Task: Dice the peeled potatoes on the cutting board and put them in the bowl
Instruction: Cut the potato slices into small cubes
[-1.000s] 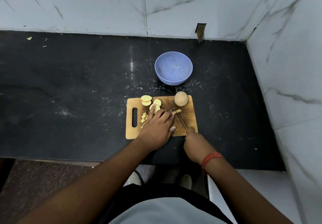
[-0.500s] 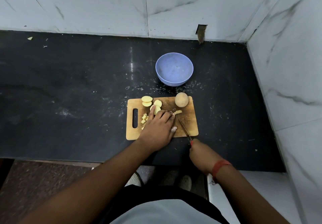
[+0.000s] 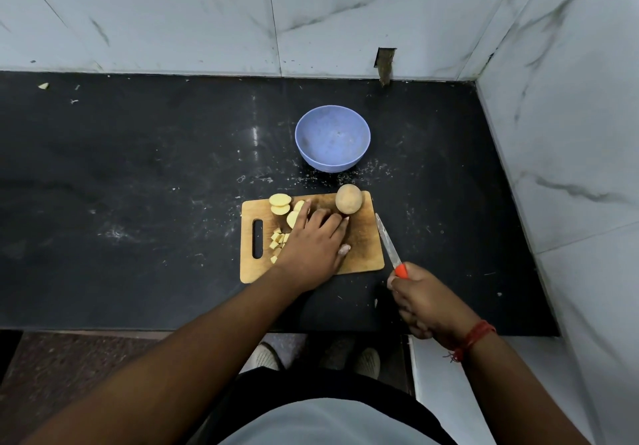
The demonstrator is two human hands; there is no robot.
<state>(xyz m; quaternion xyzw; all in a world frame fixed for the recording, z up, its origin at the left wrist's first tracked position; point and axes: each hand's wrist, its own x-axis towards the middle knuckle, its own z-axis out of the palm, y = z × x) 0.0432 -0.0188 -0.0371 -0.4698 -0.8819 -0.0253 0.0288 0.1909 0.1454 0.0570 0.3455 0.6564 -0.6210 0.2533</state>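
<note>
A wooden cutting board (image 3: 363, 251) lies on the black counter. On it are a whole round potato (image 3: 348, 198) at the far right corner, round slices (image 3: 280, 199) at the far left, and small diced cubes (image 3: 278, 240) near the handle slot. My left hand (image 3: 313, 244) lies flat over the board's middle, fingers stretched toward the slices and the whole potato; what lies under it is hidden. My right hand (image 3: 425, 303) grips the orange handle of a knife (image 3: 388, 240), whose blade points away just off the board's right edge. An empty blue bowl (image 3: 332, 137) stands behind the board.
Marble-tiled walls close the counter at the back and right (image 3: 570, 133). Crumbs and a small scrap (image 3: 43, 86) dot the counter (image 3: 121, 185). The counter's front edge runs just below my right hand; my shoes show on the floor beneath.
My right hand has drawn the knife back and to the right, off the board. My left hand has slid forward, its fingers reaching farther toward the slices and whole potato.
</note>
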